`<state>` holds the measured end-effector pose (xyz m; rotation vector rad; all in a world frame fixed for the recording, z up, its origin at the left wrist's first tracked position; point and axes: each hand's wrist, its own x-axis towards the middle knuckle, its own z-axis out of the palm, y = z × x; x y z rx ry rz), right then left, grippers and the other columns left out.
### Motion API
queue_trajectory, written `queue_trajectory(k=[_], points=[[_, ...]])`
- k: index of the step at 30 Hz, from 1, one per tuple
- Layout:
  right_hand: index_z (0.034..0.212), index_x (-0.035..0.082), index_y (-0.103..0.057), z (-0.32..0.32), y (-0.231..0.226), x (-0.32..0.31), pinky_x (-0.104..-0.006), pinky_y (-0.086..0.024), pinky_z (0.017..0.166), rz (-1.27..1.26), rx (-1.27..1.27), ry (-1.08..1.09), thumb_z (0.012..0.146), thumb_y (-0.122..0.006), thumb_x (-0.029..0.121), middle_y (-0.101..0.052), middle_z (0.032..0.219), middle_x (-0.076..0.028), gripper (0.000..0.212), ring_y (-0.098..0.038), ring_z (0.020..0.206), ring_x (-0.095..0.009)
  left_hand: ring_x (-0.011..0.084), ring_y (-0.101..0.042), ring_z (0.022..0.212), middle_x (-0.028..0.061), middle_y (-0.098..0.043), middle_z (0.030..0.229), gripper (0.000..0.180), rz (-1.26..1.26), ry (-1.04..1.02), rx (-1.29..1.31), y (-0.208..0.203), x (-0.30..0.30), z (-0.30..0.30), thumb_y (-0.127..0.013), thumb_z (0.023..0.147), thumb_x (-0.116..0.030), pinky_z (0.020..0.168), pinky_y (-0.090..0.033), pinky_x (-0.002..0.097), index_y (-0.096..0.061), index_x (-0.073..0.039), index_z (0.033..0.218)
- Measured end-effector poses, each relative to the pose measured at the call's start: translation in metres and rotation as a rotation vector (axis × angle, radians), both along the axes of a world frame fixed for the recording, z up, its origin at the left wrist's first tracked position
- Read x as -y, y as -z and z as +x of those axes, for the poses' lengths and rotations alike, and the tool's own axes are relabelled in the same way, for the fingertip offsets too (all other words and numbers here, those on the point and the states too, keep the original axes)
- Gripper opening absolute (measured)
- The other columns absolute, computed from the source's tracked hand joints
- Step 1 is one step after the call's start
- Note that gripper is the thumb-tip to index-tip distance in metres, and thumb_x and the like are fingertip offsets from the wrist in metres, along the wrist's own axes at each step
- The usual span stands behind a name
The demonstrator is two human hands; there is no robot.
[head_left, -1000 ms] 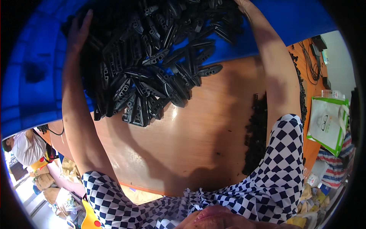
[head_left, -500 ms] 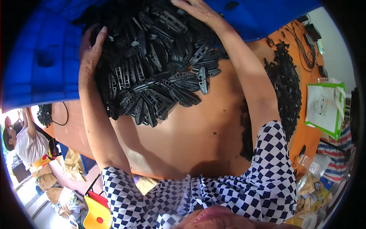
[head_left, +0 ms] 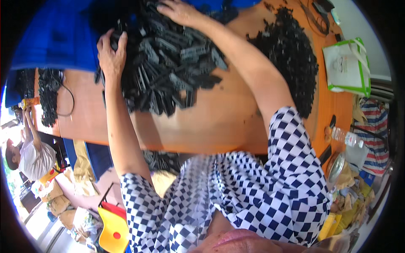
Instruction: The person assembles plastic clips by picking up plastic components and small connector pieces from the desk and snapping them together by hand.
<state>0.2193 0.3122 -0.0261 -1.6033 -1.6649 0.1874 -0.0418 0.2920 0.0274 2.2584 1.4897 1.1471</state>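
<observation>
A large heap of long, slotted black plastic pieces (head_left: 175,82) lies on the wooden table, piled up against and partly over a blue sheet-like surface (head_left: 50,46). At the heap's left side is my left hand (head_left: 113,55), thumb and fingers apart; black pieces lie just beyond its fingertips, and it holds nothing that I can make out. My right hand (head_left: 181,13) rests across the far top of the heap with its fingers spread over the pieces. Dark shadow hides the far part of the heap.
A second mound of small black parts (head_left: 291,59) covers the table's right side, near a white-and-green bag (head_left: 344,67). A clear plastic bottle (head_left: 348,137) lies at the right edge. At left, another person (head_left: 36,154) reaches toward more black parts (head_left: 48,97). A yellow chair (head_left: 112,230) stands lower left.
The view has shifted, so the heap and blue surface appear higher. My right hand has moved leftward over the heap, closer to my left hand. The other person's arms now reach upward.
</observation>
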Motion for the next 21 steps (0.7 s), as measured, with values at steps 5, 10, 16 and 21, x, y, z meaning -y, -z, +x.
queue_trajectory(k=[5, 10, 16, 21], points=[[0.141, 0.021, -0.041, -0.031, -0.065, 0.053, -0.0549, -0.025, 0.109, -0.342, -0.01, -0.196, 0.092, -0.041, 0.057, -0.035, 0.143, -0.027, 0.061, -0.032, 0.131, -0.048, 0.0355, -0.05, 0.121, 0.0174, -0.049, 0.133, 0.058, 0.04, 0.026, -0.009, 0.004, 0.025, -0.032, -0.06, 0.085, -0.053, 0.099, -0.042, 0.0434, -0.053, -0.016, 0.129], [0.139, 0.017, -0.042, -0.019, -0.078, 0.097, -0.0526, -0.028, 0.108, -0.312, 0.177, -0.14, 0.092, -0.046, 0.052, -0.036, 0.141, -0.026, 0.059, -0.035, 0.129, -0.046, 0.035, -0.041, 0.13, 0.0171, -0.043, 0.141, 0.068, 0.021, 0.03, -0.105, 0.011, 0.058, -0.013, -0.057, 0.086, -0.059, 0.103, -0.03, 0.0569, -0.042, -0.02, 0.14], [0.108, 0.0, -0.06, 0.017, -0.105, 0.166, -0.0421, -0.047, 0.086, -0.092, 0.206, -0.43, 0.089, -0.059, 0.028, -0.06, 0.11, -0.023, 0.034, -0.058, 0.103, -0.037, 0.0354, -0.053, 0.114, 0.0189, -0.056, 0.122, 0.051, 0.51, -0.04, -0.198, -0.001, 0.108, 0.008, -0.067, 0.083, -0.043, 0.099, -0.038, 0.0466, -0.058, -0.014, 0.123], [0.086, 0.002, -0.063, 0.045, -0.106, 0.28, -0.0431, -0.048, 0.075, -0.303, 0.465, -0.174, 0.083, -0.063, 0.026, -0.065, 0.085, -0.019, 0.024, -0.064, 0.083, -0.033, 0.0229, -0.056, 0.099, 0.0026, -0.061, 0.097, 0.025, 0.43, 0.405, -0.384, 0.006, 0.158, 0.045, -0.068, 0.081, -0.02, 0.091, -0.038, 0.0443, -0.064, -0.017, 0.106]])
